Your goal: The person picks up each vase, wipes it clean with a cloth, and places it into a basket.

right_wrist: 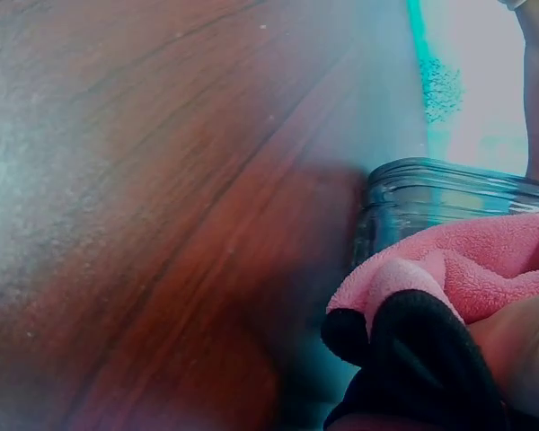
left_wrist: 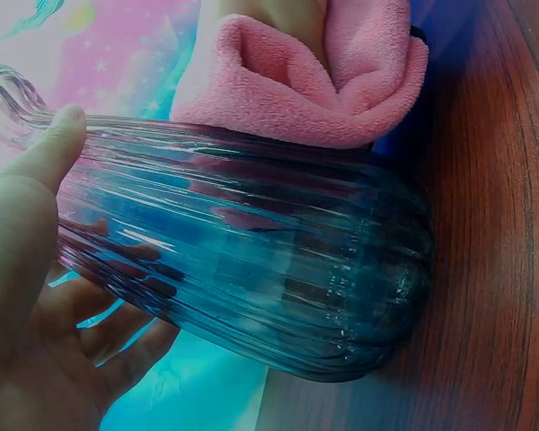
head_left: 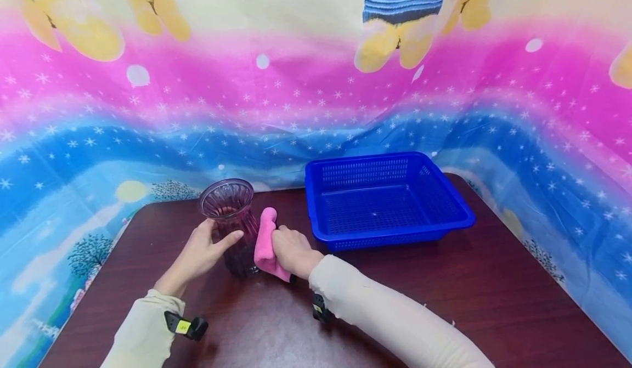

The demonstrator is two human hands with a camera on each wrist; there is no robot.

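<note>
Sleeves (head_left: 400,310) were cropped; left hand (head_left: 197,254) gripped vase (left_wrist: 260,247), right hand (head_left: 295,252) gripped cloth (head_left: 265,244), fingertips hidden; wood-grained worktop (head_left: 474,296) fronted printed backdrop (head_left: 306,69).

A snowflake-printed pink and blue cloth (head_left: 306,91) hangs behind a glossy reddish-brown table (head_left: 266,324).

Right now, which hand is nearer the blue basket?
Right. The right hand, gripping the pink cloth, is just left of the blue basket; the left hand, holding the vase, is farther left.
</note>
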